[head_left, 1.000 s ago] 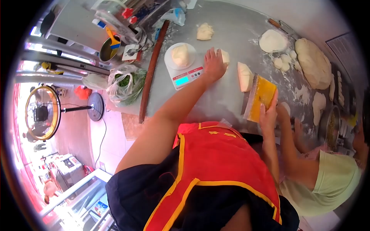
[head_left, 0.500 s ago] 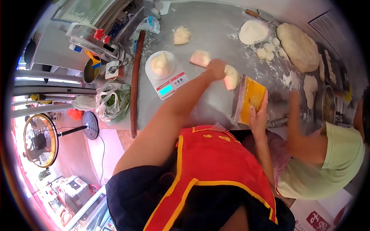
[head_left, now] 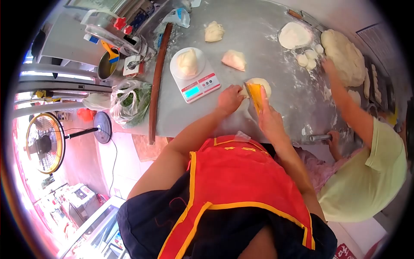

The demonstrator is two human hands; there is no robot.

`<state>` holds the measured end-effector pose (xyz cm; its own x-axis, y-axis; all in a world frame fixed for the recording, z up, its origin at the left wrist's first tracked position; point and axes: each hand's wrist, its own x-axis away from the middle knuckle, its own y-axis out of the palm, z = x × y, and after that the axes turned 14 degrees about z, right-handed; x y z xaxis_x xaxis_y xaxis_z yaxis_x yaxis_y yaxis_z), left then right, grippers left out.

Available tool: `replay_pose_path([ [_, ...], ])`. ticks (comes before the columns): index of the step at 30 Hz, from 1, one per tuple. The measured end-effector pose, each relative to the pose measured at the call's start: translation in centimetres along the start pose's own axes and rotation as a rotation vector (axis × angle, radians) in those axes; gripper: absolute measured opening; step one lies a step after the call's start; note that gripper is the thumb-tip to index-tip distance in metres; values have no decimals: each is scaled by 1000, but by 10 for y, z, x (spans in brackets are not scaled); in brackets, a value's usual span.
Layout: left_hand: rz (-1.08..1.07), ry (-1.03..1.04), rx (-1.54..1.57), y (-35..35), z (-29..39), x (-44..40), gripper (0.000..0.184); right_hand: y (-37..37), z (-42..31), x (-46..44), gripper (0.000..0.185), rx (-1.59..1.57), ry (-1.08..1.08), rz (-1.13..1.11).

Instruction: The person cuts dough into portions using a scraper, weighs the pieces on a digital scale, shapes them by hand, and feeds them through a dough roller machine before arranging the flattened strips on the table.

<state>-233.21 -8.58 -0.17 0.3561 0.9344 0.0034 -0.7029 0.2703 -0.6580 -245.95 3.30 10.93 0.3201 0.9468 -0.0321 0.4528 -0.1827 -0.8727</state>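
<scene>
While the right hand holds a flat yellow scraper by one end, the scraper's thin edge meets a soft, cream-white piece of dough on the smooth grey metal table. The left hand is curled narrow at the left end of that dough; I cannot tell if it pinches it. To cut neatly, it looks best to stand the scraper straight, push down to the metal, and keep the fingertips back from the edge. Dough like this would likely stick and stretch, so one firm push should beat sawing. To the left lies a long, straight red-brown wooden stick. A bit farther off, a white plastic scale with a glowing blue screen bears a smooth, pointy cream lump. Past the scraper sits a pale, wedge-like dough chunk, then a bumpy, wrinkled dough lump. Far right, another person's hand is near small round white dough balls and a huge, puffy dough slab.
</scene>
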Motion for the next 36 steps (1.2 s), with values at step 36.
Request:
replay_pose_path([
  [36, 534, 432, -295, -119, -93, -119, 32, 34, -5, -33, 83, 27, -16, 42],
])
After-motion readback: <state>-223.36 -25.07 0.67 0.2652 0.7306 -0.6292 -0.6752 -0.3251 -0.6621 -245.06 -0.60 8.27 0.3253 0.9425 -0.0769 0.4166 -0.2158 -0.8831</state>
